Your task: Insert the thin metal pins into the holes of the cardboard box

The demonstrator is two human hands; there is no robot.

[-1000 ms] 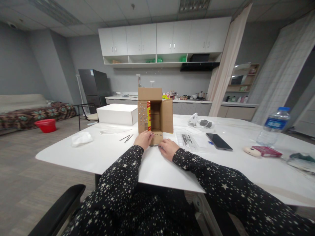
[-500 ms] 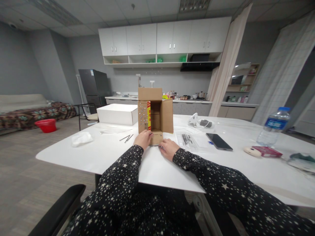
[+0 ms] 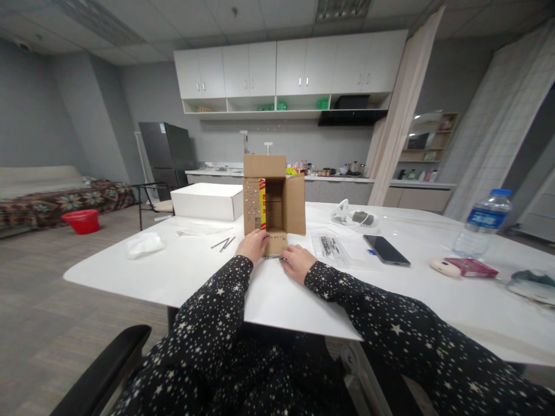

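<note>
An open cardboard box (image 3: 295, 205) stands on the white table in front of me, its opening facing me and its flaps spread. The left flap has several small round silvery dots and a yellow-red strip (image 3: 262, 203). My left hand (image 3: 252, 245) closes its fingers on the left side of the lower front flap (image 3: 276, 245), which has a row of small dark marks. At that flap's right corner, my right hand (image 3: 297, 263) rests with curled fingers. A thin metallic edge or rod (image 3: 272, 256) shows along the flap's front, between the hands; its ends are hidden.
Left of the box lie thin metal rods (image 3: 226, 244), crumpled white tissue (image 3: 145, 245) and a white box (image 3: 207, 201). To the right are a clear plastic case (image 3: 332, 247) with small dark pieces, a phone (image 3: 385, 249), a dark red packet (image 3: 476, 267) and a water bottle (image 3: 481, 225).
</note>
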